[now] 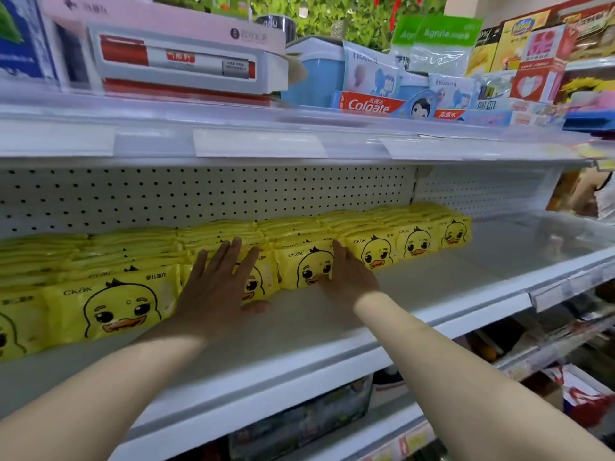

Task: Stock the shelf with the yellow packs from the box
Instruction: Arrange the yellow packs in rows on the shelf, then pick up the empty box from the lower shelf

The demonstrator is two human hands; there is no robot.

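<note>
Stretching along the white shelf (432,287), the row of yellow packs (126,304) stands upright in front of the pegboard back (233,194). Your left hand (216,287) lies flat on one pack's front, fingers straight and spread. Your right hand (349,281) touches the neighbouring pack (304,264), fingers straight and together at its right edge, thumb on the duck face.

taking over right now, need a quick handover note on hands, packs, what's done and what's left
Left hand: open, flat against the fronts of the yellow packs.
Right hand: open, fingers on a pack face further right.
Done: packs stand in a row on the shelf, from the view's left edge to past the hands.
Left: the row stops short of the right end; box not in view.
</note>
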